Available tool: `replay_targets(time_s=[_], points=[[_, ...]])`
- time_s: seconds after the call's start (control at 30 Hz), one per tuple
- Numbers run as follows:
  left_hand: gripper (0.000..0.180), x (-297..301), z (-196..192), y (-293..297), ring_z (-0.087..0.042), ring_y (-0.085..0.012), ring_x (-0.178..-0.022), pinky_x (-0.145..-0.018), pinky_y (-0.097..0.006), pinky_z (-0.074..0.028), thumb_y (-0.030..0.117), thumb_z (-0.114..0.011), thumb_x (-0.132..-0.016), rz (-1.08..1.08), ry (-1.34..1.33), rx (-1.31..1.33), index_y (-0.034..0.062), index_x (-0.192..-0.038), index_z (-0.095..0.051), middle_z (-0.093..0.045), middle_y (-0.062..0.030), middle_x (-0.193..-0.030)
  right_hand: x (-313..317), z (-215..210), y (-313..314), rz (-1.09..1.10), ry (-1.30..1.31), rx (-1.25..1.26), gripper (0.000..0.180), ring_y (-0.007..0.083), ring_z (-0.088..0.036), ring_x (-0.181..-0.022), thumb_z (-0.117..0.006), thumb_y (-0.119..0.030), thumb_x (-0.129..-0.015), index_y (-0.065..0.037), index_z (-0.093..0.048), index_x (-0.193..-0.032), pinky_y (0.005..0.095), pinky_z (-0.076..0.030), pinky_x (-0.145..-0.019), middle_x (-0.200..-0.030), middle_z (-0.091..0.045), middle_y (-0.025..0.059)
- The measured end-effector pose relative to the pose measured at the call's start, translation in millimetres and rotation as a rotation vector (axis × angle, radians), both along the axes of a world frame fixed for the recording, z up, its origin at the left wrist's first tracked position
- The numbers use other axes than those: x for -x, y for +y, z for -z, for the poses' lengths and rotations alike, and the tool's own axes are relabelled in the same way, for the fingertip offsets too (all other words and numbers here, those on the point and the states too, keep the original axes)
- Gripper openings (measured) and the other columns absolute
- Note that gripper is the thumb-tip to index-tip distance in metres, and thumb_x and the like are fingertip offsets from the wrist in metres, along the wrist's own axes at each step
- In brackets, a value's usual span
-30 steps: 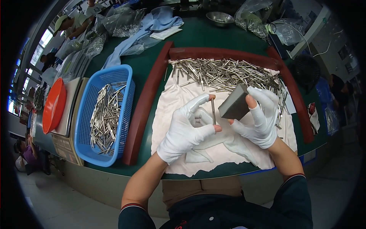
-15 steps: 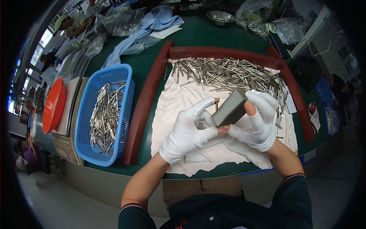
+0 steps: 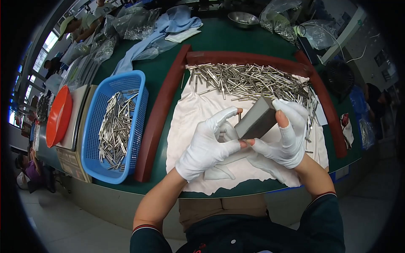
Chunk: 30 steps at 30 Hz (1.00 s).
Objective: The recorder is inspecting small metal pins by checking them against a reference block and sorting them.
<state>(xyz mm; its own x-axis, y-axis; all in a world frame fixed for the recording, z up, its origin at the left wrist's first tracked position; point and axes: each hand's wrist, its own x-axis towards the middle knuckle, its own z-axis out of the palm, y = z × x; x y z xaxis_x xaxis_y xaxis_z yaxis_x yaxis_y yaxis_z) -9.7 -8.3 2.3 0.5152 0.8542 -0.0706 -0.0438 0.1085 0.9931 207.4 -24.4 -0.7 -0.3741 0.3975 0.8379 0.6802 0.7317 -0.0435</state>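
My left hand (image 3: 209, 143), in a white glove, pinches a thin metal rod (image 3: 239, 114) between thumb and forefinger above the white cloth (image 3: 190, 114). My right hand (image 3: 282, 135), also gloved, grips a grey rectangular block (image 3: 255, 120) and presses it against the rod, hiding most of the rod. A heap of loose metal rods (image 3: 249, 82) lies on the cloth just beyond both hands.
A blue basket (image 3: 135, 90) with several metal rods stands to the left on the green table (image 3: 236, 42). A dark red rim (image 3: 158, 118) borders the cloth. An orange lid (image 3: 59, 116), plastic bags, a blue cloth (image 3: 168, 25) and a steel bowl (image 3: 242, 17) lie farther off. Other people work at far left.
The rod stood free beside the block a second ago; since then my right hand has brought the block across it, so it now covers most of the rod.
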Motion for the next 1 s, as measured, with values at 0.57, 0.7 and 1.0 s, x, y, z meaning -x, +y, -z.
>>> replay_targets(time_s=[0.57, 0.7, 1.0], points=[[0.071, -3, 3, 2, -0.056, -0.0046, -0.072, -0.065, -0.021, -0.047, -0.001, -0.078, -0.076, -0.014, -0.009, 0.000, -0.0021, -0.140, -0.045, -0.063, -0.0015, -0.078, -5, 4, 3, 0.031, 0.054, -0.038, 0.085, 0.0311, -0.050, -0.110, -0.085, -0.022, -0.058, -0.010, -0.051, -0.135, 0.0414, -0.046, -0.087, -0.130, -0.051, 0.0123], [0.070, -2, 9, 1, -0.056, -0.0045, -0.070, -0.064, -0.021, -0.047, -0.001, -0.077, -0.077, -0.021, -0.020, -0.075, -0.0018, -0.140, -0.045, -0.063, -0.0012, -0.076, -5, 2, 4, -0.001, -0.041, 0.043, 0.087, 0.0299, -0.049, -0.109, -0.084, -0.019, -0.056, -0.012, -0.050, -0.136, 0.0399, -0.045, -0.085, -0.130, -0.052, 0.0112], [0.071, -3, 3, 0, -0.055, -0.0040, -0.068, -0.062, -0.020, -0.046, -0.003, -0.075, -0.076, -0.077, -0.024, -0.045, -0.0017, -0.140, -0.044, -0.064, -0.0011, -0.076, -7, 8, 6, 0.075, -0.052, -0.022, 0.085, 0.0297, -0.049, -0.108, -0.084, -0.021, -0.059, -0.013, -0.050, -0.137, 0.0389, -0.046, -0.085, -0.128, -0.052, 0.0100]])
